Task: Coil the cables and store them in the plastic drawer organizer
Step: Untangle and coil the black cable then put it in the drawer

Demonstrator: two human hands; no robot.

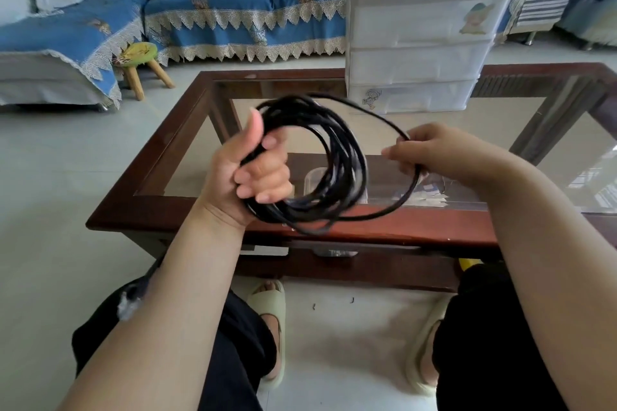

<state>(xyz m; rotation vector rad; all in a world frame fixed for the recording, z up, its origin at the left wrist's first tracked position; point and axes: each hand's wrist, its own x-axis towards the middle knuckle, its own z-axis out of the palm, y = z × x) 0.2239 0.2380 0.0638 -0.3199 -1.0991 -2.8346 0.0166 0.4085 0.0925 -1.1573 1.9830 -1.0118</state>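
**Black cable coiled in your hands above the tabletop**

The black cable [337, 157] hangs as a bundle of loops in the air over the near edge of the tabletop [384, 227]. Your left hand [247, 173] has its fingers curled tight round one side of the coil, thumb up. Your right hand [444, 153] pinches the outermost loose strand. The white plastic drawer organizer [420, 43] stands at the far edge of the tabletop, its drawers closed. A blue-covered sofa [233, 7] sits beyond.
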